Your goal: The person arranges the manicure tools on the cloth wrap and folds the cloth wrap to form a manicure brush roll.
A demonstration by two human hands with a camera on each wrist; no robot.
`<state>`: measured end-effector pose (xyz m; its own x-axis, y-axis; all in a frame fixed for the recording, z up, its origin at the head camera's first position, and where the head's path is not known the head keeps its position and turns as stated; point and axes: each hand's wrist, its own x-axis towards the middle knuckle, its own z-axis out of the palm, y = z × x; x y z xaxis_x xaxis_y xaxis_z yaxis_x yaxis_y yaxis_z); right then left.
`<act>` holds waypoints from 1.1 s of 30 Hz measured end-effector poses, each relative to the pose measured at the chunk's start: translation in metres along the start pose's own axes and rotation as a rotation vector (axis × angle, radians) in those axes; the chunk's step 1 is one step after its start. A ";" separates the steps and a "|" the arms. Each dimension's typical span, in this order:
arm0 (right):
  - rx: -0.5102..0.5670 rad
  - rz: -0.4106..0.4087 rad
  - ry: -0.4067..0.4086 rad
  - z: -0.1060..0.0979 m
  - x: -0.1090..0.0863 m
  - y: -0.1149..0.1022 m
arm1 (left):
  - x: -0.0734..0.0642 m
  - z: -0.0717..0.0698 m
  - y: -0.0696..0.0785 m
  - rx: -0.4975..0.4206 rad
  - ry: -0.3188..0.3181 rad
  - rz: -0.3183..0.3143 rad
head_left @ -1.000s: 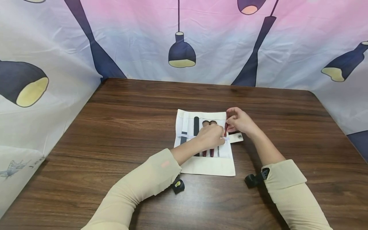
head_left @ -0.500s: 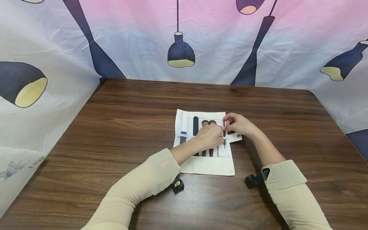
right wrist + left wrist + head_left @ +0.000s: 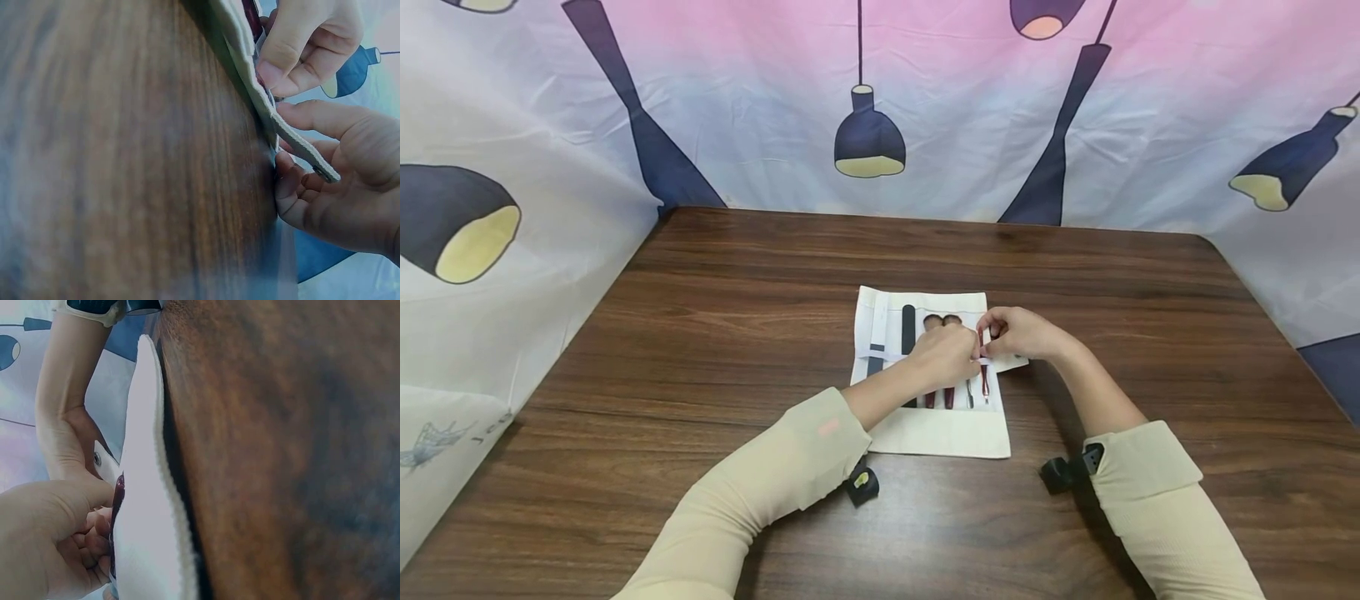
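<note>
A cream fabric tool pouch (image 3: 936,435) lies unfolded on the table, with a white elastic band (image 3: 891,357) across its inside. My left hand (image 3: 946,352) reaches over the pouch and pinches the band near its right end. Thumb and fingers of my right hand (image 3: 1028,335) grip a slim red tool (image 3: 985,385) with a thin tip, which passes behind the band along the pouch's right side. Left of it are a thin metal tool (image 3: 969,395), two brushes with dark red handles (image 3: 950,398), a black file (image 3: 908,327) and a white-and-grey file (image 3: 879,321). My left hand partly covers the brushes.
A snap tab (image 3: 306,150) sticks out from the pouch's right edge, beside my right hand. The brown wood-grain table (image 3: 737,275) extends around the pouch. Behind it hangs a fabric backdrop (image 3: 775,108) printed with lamps.
My right hand has moved the red tool toward me and down through the band, so its tip now shows below the band. My left hand has stayed at the band.
</note>
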<state>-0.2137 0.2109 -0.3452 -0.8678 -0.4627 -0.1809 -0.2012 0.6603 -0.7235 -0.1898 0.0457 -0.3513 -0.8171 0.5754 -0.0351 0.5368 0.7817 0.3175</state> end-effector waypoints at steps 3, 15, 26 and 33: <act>-0.016 -0.008 0.003 0.000 0.000 -0.001 | 0.001 0.000 0.000 0.005 -0.005 -0.001; -0.119 -0.003 0.055 0.001 -0.002 -0.007 | -0.002 -0.010 -0.008 -0.060 -0.051 0.046; -0.255 0.061 0.178 -0.018 -0.064 -0.036 | -0.010 -0.064 -0.079 -0.134 0.134 -0.150; -0.265 0.088 -0.057 0.017 -0.089 -0.047 | -0.005 -0.082 -0.123 -0.084 0.109 -0.297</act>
<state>-0.1193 0.2111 -0.3058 -0.8619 -0.4240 -0.2782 -0.2439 0.8276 -0.5055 -0.2687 -0.0734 -0.3124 -0.9556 0.2923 -0.0383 0.2556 0.8863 0.3862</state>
